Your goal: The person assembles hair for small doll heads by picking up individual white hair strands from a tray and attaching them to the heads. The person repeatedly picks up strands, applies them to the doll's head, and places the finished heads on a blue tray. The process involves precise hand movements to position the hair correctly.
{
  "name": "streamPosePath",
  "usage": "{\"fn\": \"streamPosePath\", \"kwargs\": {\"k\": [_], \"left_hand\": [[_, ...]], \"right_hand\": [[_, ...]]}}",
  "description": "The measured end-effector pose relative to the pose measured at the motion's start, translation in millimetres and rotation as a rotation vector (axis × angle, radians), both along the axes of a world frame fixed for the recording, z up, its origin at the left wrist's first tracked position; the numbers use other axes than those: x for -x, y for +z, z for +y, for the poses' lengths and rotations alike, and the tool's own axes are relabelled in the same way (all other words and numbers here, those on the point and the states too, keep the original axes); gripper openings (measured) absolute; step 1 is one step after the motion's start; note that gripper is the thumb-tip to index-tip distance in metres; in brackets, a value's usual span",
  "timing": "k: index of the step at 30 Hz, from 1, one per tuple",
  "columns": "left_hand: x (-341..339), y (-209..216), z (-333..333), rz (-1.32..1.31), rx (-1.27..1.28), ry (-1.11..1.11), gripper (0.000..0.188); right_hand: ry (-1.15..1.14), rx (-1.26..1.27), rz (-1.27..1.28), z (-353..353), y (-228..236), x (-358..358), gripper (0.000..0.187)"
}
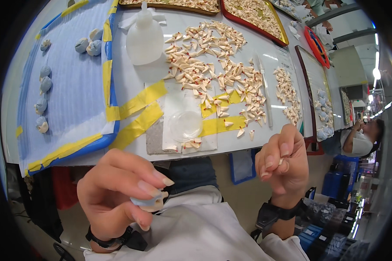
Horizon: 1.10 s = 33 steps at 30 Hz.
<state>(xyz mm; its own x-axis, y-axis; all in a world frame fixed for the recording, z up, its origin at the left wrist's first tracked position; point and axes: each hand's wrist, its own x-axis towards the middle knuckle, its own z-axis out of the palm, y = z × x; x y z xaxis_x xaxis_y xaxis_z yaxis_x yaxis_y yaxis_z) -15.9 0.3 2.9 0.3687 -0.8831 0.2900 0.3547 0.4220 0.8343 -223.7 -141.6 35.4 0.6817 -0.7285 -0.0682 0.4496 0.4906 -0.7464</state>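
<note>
My left hand is closed around a small rounded blue-and-cream piece with a dark hole in its side, held in front of my lap. To its right, my right hand is raised with the fingertips pinched on a tiny cream piece, mostly hidden by the fingers. On the table beyond them, many small pointed cream pieces with red tips lie loose in a wide heap. A shallow clear round dish stands near the table edge, with a few pointed pieces in front of it.
At left is a blue tray lined with pale cloth, holding several blue-and-cream lumps. A translucent squeeze bottle stands beside it. Yellow tape crosses the table. More filled trays line the back; another person sits far right.
</note>
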Motion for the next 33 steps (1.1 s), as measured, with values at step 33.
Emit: {"fn": "streamPosePath", "kwargs": {"k": [33], "left_hand": [[0, 3, -9, 0.287, -0.224, -0.076, 0.037]], "right_hand": [[-0.304, 0.764, 0.538, -9, 4, -29, 0.018]]}}
